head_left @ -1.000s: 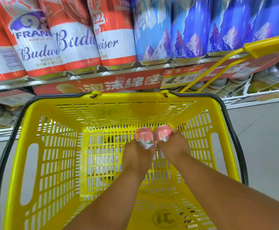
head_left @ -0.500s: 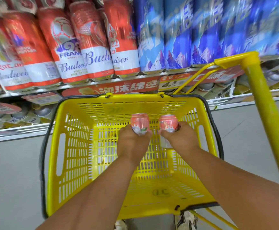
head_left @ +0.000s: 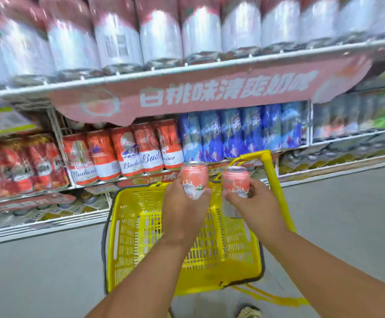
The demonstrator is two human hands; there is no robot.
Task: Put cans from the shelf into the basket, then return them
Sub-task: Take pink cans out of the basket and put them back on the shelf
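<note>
My left hand (head_left: 183, 210) grips a pink can (head_left: 194, 177) with a white splash print, held upright above the yellow basket (head_left: 141, 244). My right hand (head_left: 253, 206) holds a second pink can (head_left: 236, 181) of the same kind, just to the right of the first. Both cans are above the basket's far rim, in front of the shelf. The basket stands on the grey floor below my arms and looks empty inside. Its yellow pull handle (head_left: 271, 175) rises at the right.
A shelf (head_left: 187, 72) with a pink banner carries blurred pink-and-white cans above. Below it stand red Budweiser cans (head_left: 127, 154) and blue cans (head_left: 239, 131). Lower shelves hold more cans. Grey floor (head_left: 336, 221) lies to the right; a shoe (head_left: 250, 312) shows at the bottom.
Both hands have lifted the two pink cans up out of the basket to above its far rim. The view has tilted up, showing the higher shelf.
</note>
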